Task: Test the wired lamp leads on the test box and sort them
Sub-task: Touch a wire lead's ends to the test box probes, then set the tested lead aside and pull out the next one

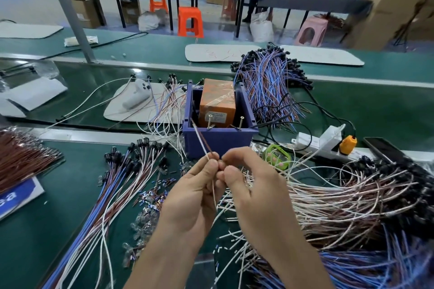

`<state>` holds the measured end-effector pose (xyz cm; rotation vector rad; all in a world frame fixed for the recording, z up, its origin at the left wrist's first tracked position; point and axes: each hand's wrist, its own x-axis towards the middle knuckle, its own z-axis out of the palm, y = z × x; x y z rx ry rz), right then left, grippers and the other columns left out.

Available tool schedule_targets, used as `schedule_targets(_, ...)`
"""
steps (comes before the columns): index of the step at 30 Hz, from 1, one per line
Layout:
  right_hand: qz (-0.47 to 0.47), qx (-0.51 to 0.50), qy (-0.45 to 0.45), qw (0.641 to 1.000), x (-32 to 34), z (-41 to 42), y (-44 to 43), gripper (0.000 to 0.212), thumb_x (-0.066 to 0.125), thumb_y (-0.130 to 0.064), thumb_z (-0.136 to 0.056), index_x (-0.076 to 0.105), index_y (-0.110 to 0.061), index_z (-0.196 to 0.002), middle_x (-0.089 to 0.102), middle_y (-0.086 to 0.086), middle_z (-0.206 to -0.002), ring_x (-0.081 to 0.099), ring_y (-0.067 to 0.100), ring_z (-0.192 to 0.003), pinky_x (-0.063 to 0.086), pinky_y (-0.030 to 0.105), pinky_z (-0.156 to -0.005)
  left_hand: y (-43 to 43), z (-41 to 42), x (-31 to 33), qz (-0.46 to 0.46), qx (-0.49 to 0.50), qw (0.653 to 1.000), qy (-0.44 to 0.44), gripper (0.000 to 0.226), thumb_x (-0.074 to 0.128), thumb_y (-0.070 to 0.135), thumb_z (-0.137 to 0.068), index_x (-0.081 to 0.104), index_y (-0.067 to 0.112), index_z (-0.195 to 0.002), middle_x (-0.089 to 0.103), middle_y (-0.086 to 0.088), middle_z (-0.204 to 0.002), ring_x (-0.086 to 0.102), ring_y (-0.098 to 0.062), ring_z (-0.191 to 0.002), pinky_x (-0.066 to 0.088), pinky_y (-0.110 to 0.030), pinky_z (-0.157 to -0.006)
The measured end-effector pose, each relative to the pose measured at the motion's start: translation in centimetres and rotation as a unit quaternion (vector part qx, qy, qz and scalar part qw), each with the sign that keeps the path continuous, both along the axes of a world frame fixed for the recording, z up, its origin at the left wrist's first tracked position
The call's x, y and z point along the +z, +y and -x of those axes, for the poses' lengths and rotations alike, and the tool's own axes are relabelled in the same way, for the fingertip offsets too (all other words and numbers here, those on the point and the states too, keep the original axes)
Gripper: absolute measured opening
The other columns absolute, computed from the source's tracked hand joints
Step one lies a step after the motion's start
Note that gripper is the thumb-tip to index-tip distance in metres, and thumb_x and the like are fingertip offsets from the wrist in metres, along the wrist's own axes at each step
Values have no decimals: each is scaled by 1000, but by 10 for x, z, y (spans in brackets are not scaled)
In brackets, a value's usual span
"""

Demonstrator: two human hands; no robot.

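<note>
Left hand (pixel 195 185) and right hand (pixel 249 178) each pinch a wire of one lead (pixel 201 141) by the test box (pixel 219 142). Few bunches (pixel 117 185) look sorted, big heap (pixel 340 199) probably untested, loads left.

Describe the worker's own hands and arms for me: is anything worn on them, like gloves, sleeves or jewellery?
The left hand and right hand are bare, with no gloves, rings or wristbands visible. The forearms are uncovered down to the picture's lower edge, and no sleeve shows.

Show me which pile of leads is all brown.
The brown pile at the far left edge of the view; the rest mix in blue or white wires.
</note>
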<state>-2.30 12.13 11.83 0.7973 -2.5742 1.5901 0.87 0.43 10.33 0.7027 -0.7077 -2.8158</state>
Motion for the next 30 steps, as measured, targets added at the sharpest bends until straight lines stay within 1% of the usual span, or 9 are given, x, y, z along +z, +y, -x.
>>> schedule_targets(3,67,94,-159,980,6,10,-4,19,59,-12,-100,62,-30,-102,76,-5,-94,73,10,-88,56,30,-79,-4,-3,-1,-22,16,1000,4,16,66,6,-71,81,10,-67,73,-9,-71,67,-10,-49,54,-15,-45)
schedule_targets(5,49,121,-190,973,7,18,-3,23,58,-11,-100,62,-34,-100,76,-4,-90,73,7,-85,52,30,-71,-7,-6,-4,11,17,1000,4,15,67,6,-70,81,11,-67,73,-10,-70,66,-11,-48,54,-16,-45)
schedule_targets(8,-3,127,-163,978,4,25,-5,11,59,-23,-94,61,-34,-95,69,-7,-68,57,12,-64,45,46,-61,-5,-7,-8,141,29,989,-24,11,72,10,-69,82,14,-70,73,-8,-71,64,-11,-49,53,-18,-47)
schedule_targets(12,-21,53,-78,995,6,40,-3,12,66,-23,-95,69,-31,-86,61,-10,-59,46,3,-52,39,27,-52,-11,-5,-14,284,59,954,-78,20,71,9,-90,83,19,-76,77,-11,-78,47,-8,-43,41,-15,-42)
schedule_targets(18,-34,-5,-95,995,21,81,26,25,65,-18,-97,75,-34,-81,58,-1,-52,39,7,-41,30,21,-41,-32,-3,-29,476,51,870,-119,34,59,48,-97,82,34,-76,75,-6,-68,43,-9,-43,32,-19,-40)
schedule_targets(21,-69,-22,-64,995,24,96,34,21,69,-22,-94,74,-35,-79,66,6,-59,47,11,-48,41,31,-50,-40,0,-37,519,48,845,-116,26,68,37,-95,81,32,-73,69,-15,-62,43,-15,-43,31,-23,-41)
schedule_targets(25,-114,-55,5,992,27,115,39,21,71,-23,-94,72,-28,-74,65,-6,-57,46,4,-44,38,16,-45,-55,10,-39,595,60,789,-138,25,74,27,-94,79,39,-72,68,1,-55,50,-5,-40,39,-18,-39)
schedule_targets(28,-151,-71,44,985,30,126,37,21,69,-23,-96,70,-27,-75,65,-12,-62,52,3,-52,38,15,-47,-64,20,-33,677,84,712,-163,24,75,34,-92,76,37,-68,67,19,-54,61,-3,-45,42,-11,-43)
schedule_targets(30,-146,-69,46,986,30,130,35,21,67,-21,-97,70,-25,-77,63,-11,-57,50,4,-49,37,14,-47,-69,26,-29,705,89,685,-163,21,75,34,-92,75,37,-71,66,25,-57,64,-1,-51,47,-13,-47)
